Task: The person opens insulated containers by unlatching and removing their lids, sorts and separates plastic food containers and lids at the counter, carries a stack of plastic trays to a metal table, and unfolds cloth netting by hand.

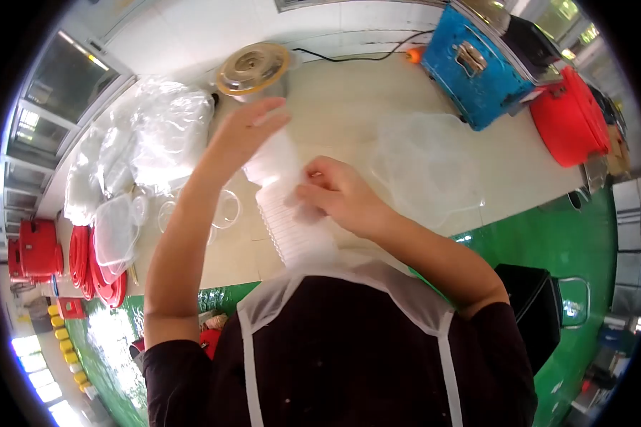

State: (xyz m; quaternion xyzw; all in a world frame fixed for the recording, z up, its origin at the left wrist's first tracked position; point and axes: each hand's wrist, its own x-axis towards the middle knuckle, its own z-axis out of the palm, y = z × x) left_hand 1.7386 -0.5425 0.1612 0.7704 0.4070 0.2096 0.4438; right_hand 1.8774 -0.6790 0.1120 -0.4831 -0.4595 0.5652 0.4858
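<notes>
A long row of nested translucent plastic containers [292, 213] lies on the worktop in front of my body. My left hand [248, 132] is above the far end of the row, its fingers apart, and nothing shows between them. Beside the middle of the row, my right hand [335, 192] has its thumb and fingers pinched close to the containers' edge; whatever is between the fingertips is too blurred to make out. A clear plastic bag [434, 164] lies flat to the right of my right hand.
Clear plastic bags [167, 128] pile up at the left, near clear lids [115, 228] and red lids [110, 288]. A round lidded pot [253, 71] stands at the back. A blue metal box [473, 67] and a red bucket [568, 121] occupy the right.
</notes>
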